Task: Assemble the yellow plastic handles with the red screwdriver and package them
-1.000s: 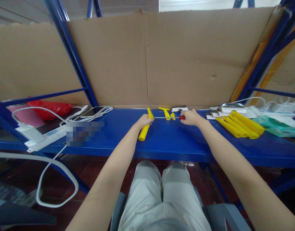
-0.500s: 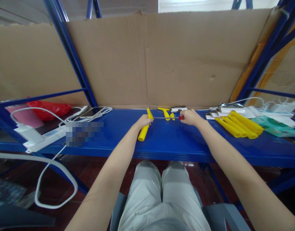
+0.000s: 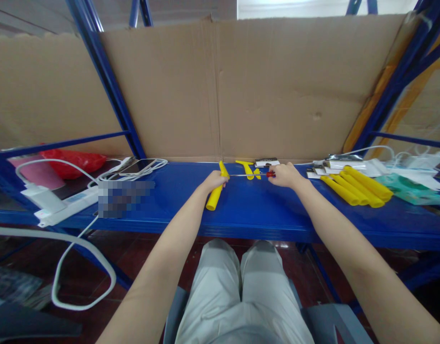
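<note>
- We are sitting at a blue metal shelf (image 3: 255, 210), facing a tall wall of brown cardboard (image 3: 277, 86), our knees in light trousers (image 3: 220, 277) showing below the shelf's front edge.
- Our left hand (image 3: 215, 179) is wrapping firmly around a yellow tool (image 3: 213, 199) near the middle of the shelf; its thick round end is pointing toward us and its narrower end is slanting away.
- Our right hand (image 3: 283, 175) is clamping a red-handled screwdriver (image 3: 270, 175) by the handle, and the thin metal shaft is spanning the space between our hands.
- The shaft's far end is reaching the yellow tool beside our left thumb; we cannot tell whether it is entering it.
- Around the shaft, a yellow T-shaped piece (image 3: 247, 168) and a smaller yellow piece (image 3: 257, 174) are lying near a black-and-white packet (image 3: 266, 162).
- Farther right, four yellow tubes (image 3: 370, 184) are lying together beside a green packet (image 3: 409, 188).
- At far left, a white power strip (image 3: 71, 205) is sitting near a red plastic bag (image 3: 76, 162).
</note>
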